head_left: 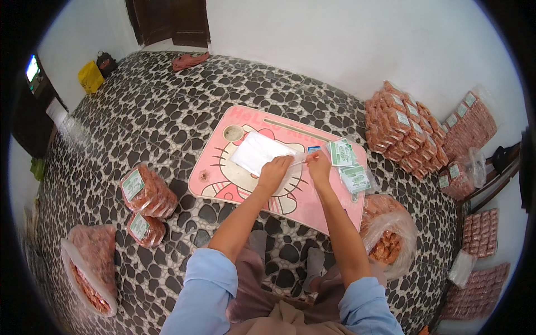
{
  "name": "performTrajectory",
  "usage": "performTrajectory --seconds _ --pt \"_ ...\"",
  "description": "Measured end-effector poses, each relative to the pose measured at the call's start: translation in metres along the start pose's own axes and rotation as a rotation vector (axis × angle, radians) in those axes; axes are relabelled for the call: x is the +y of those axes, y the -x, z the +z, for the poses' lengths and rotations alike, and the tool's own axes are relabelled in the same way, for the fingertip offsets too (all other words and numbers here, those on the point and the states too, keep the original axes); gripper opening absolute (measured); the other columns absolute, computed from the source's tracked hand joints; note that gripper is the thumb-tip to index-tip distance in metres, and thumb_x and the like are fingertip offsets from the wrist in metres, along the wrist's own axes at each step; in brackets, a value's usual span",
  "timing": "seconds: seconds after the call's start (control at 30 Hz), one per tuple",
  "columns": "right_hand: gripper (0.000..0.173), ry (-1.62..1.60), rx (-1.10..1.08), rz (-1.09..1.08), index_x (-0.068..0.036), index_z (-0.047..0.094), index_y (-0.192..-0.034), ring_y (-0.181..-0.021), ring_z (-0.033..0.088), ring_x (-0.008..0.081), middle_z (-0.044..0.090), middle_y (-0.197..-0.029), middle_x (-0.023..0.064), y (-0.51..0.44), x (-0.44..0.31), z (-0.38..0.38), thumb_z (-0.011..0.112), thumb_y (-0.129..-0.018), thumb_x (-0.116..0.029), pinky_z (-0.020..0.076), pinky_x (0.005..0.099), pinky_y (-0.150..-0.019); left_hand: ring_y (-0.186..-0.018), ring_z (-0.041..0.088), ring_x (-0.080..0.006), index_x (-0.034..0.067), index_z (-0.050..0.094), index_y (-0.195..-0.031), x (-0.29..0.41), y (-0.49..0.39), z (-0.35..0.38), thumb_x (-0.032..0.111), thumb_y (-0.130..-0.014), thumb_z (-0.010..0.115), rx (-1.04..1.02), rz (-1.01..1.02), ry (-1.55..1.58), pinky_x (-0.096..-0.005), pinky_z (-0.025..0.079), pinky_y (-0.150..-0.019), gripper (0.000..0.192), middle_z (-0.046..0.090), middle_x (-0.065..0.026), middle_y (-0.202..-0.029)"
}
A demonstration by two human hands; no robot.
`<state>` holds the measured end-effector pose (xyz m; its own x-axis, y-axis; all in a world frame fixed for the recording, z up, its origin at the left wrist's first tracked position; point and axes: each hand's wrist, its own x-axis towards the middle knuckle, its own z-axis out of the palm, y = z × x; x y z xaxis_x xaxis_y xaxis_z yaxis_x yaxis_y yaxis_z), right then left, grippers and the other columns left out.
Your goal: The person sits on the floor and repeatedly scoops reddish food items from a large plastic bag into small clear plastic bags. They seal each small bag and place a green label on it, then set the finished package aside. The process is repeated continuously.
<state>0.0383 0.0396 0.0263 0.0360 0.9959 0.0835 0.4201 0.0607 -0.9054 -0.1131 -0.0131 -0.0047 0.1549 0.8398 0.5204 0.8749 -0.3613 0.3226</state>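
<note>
A small pink folding table (201, 167) with a cartoon cat print stands before me. On it lies a stack of white plastic bags (259, 153). My left hand (274, 169) rests on the right end of this stack, over a clear plastic bag (292, 176); whether its fingers grip the film is hidden. My right hand (317, 165) pinches the edge of that clear bag, just right of the left fingers. Beside the right hand are green-and-white printed labels (341, 153), with more labels in a clear packet (356, 179).
An open bag of orange-brown snacks (387, 247) stands by the table's right corner; another open bag (90, 272) lies at left. Labelled packs (148, 190) sit left of the table. A large pile of packs (402, 125) rises against the wall. A dark door (171, 21) is behind.
</note>
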Motion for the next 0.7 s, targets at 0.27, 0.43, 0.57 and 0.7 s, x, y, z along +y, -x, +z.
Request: performTrajectory --seconds 0.27,0.43,0.57,0.7 --pt "0.006 -0.083 0.226 -0.05 -0.005 0.053 -0.087 -0.066 0.06 0.0142 0.066 -0.072 0.0045 0.008 -0.036 -0.123 0.055 -0.087 -0.01 0.0457 0.0287 -0.062 -0.112 0.052 -0.023 0.011 0.044 -0.126 -0.017 -0.004 0.007 0.016 -0.063 0.076 -0.299 -0.131 -0.242 -0.0383 0.051 -0.081 0.071 0.05 -0.0056 -0.125" --pt "0.01 -0.304 0.247 -0.218 -0.004 0.05 -0.087 -0.068 0.058 0.0121 0.064 -0.082 0.0069 0.039 -0.055 -0.204 0.053 -0.092 -0.012 0.0467 0.0256 -0.062 -0.127 0.038 -0.0309 0.009 0.036 -0.135 0.021 -0.026 -0.017 0.028 -0.067 0.079 -0.261 -0.258 -0.127 -0.0447 0.033 -0.104 0.083 0.038 -0.0164 -0.137" --pt "0.015 -0.757 0.093 -0.184 -0.001 0.045 -0.096 -0.082 0.065 0.0235 0.06 -0.095 0.0113 0.071 -0.053 -0.228 0.048 -0.097 -0.015 0.0536 0.0339 -0.076 -0.13 0.032 -0.0347 0.008 0.028 -0.141 0.107 -0.061 -0.057 0.039 -0.065 0.081 -0.223 -0.091 0.845 -0.045 0.023 -0.111 0.098 0.032 -0.0202 -0.141" --pt "0.016 -0.817 0.03 -0.17 0.0 0.044 -0.096 -0.086 0.066 0.0295 0.06 -0.1 0.0163 0.088 -0.054 -0.241 0.047 -0.097 -0.016 0.0553 0.0368 -0.08 -0.122 0.042 -0.0313 0.011 0.034 -0.139 0.191 -0.052 -0.075 0.027 -0.071 0.076 -0.073 0.241 0.524 -0.0434 0.029 -0.105 0.082 0.044 -0.0146 -0.131"
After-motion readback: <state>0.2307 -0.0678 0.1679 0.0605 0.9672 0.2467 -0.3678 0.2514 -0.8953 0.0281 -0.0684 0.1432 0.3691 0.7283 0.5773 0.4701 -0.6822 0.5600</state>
